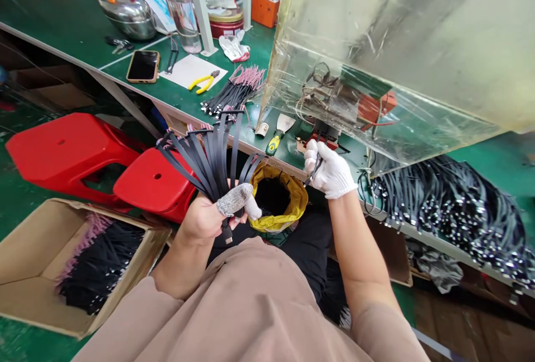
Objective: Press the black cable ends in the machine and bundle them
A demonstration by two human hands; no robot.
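A fanned bunch of flat black cables (215,159) is gripped in my left hand (225,206), which wears cloth covers on some fingers. One metal plug shows below that fist. My right hand (328,170), in a white glove, pinches a short black cable (314,170) at the front of a small red-and-black device (324,136) on the bench edge. The cable's far end is hidden at the device. Between my hands, lower down, stands a bin lined with a yellow bag (298,200).
A clear plastic shield (376,61) hangs over the device. A large cable pile (455,211) lies at right. A scraper (279,135), yellow-handled pliers (203,81), another cable bundle (234,92) and a phone (143,67) lie on the bench. Red stools (71,150) and a cardboard box (33,245) stand left.
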